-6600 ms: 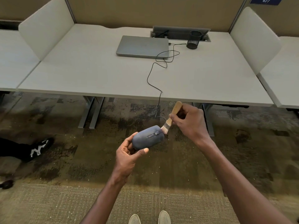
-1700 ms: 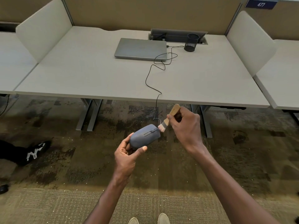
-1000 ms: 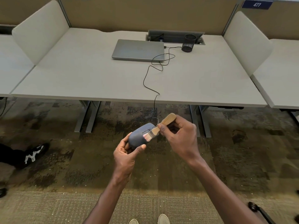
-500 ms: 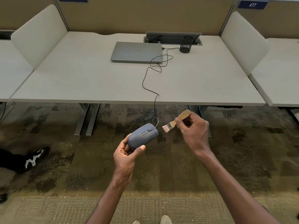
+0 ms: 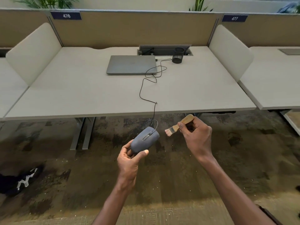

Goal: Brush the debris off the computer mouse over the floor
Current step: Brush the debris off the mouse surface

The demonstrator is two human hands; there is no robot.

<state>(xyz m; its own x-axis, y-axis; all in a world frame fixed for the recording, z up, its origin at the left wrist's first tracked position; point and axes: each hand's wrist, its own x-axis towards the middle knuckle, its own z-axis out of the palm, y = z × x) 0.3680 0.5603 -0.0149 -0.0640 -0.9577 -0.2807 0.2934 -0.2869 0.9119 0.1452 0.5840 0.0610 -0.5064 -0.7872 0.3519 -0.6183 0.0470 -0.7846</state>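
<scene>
My left hand [image 5: 129, 161] grips the rear of a grey wired computer mouse [image 5: 145, 139], held over the carpeted floor [image 5: 162, 184] in front of the desk. Its black cable [image 5: 146, 88] runs up over the desk edge toward the laptop. My right hand [image 5: 196, 135] pinches the wooden handle of a small brush [image 5: 177, 126]. The pale bristles point left and hang a short gap to the right of the mouse's front, not touching it.
A white desk [image 5: 81, 95] stands ahead with a shut grey laptop [image 5: 131, 64] and a black mesh pen cup [image 5: 178, 55]. Padded dividers flank it. Desk legs [image 5: 82, 132] stand at left. Another person's dark shoe [image 5: 19, 179] lies at the lower left.
A second ago the bristles lay on the mouse's top. The brush has since swung off to the right and is apart from it. The view has tilted upward.
</scene>
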